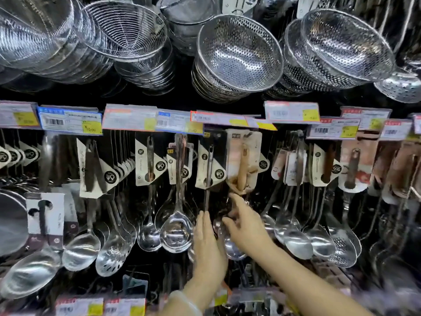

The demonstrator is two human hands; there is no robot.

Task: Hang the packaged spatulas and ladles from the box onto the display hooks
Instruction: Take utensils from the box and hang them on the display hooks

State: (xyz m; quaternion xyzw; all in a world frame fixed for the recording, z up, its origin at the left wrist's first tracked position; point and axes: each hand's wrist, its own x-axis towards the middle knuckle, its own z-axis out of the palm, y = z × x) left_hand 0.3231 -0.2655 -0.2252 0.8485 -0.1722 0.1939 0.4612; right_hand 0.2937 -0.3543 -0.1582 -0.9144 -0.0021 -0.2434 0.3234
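Observation:
A ladle in a beige card package (244, 160) hangs on a display hook at the centre, next to a black-and-white carded utensil (210, 166). My right hand (247, 226) reaches up under the beige package, fingers loosely curved around the ladle's shaft and bowl (230, 246); how firmly it holds is unclear. To its left, my left hand (208, 244) is raised with straight fingers beside that bowl, just below the thin handle of the black-carded utensil. The box is out of view.
Rows of carded ladles and slotted spoons (175, 233) hang tightly left and right. Price tags (70, 120) line the rail above. Steel colanders (238, 53) and wire strainers (124, 30) hang overhead. More tags (78, 305) edge a lower rail.

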